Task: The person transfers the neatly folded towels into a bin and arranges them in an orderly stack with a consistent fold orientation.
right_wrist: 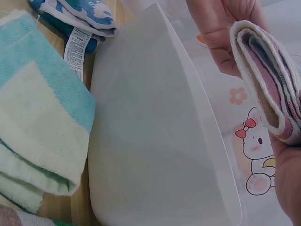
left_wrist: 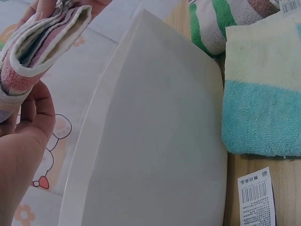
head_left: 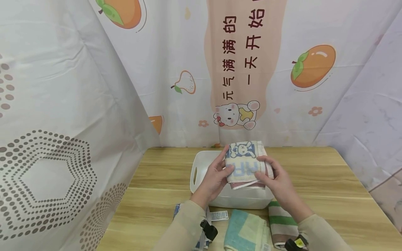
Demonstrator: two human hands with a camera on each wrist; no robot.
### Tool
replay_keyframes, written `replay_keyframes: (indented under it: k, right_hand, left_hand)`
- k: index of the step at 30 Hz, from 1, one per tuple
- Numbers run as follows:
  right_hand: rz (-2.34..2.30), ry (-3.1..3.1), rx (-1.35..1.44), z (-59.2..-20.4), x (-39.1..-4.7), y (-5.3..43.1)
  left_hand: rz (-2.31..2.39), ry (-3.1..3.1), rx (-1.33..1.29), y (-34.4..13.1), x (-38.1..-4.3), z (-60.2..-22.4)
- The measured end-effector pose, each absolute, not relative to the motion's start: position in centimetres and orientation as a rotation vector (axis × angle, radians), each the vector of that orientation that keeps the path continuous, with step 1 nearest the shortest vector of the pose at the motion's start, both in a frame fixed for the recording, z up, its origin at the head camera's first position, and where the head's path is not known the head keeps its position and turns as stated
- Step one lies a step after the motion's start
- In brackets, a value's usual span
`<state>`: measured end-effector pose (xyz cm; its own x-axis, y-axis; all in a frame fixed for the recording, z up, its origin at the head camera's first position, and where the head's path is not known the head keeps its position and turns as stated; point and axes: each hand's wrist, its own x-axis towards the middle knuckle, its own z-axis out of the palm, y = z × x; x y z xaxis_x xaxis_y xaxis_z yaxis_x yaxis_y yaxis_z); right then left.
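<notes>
Both hands hold a folded towel (head_left: 242, 158) up over the white plastic bin (head_left: 238, 202) in the head view. The towel shows a blue and cream rabbit pattern, with pink layers below. My left hand (head_left: 216, 177) grips its left edge, thumb across the front. At the right edge, my right hand (head_left: 276, 178) pinches it between thumb and fingers. From the left wrist, the towel (left_wrist: 40, 56) shows its stacked folds with white hems. The right wrist view also shows the towel's layered end (right_wrist: 265, 80) between the hands.
In front of the bin lie a teal and cream towel (head_left: 245, 230), a green-striped towel (head_left: 281, 223) and a blue-patterned towel (right_wrist: 89, 16), partly behind the left forearm. A white printed label (head_left: 219, 215) lies near them. A printed curtain (head_left: 182, 115) hangs behind the wooden table (head_left: 323, 181).
</notes>
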<state>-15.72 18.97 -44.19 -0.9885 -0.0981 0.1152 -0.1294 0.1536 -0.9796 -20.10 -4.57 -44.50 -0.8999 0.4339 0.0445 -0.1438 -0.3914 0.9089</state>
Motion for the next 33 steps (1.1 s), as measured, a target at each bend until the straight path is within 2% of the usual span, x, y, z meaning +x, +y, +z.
replay_keyframes:
  k: [22,33]
  right_hand:
    - [2.027,-2.416,0.231,-44.72,-15.44,18.84]
    - [2.185,-2.304,0.232,-45.08,-15.60,18.81]
  left_hand:
    - [2.344,1.537,0.371,-4.80,-20.04,-44.24]
    - [2.318,1.609,0.363,-5.13,-20.32,-44.08]
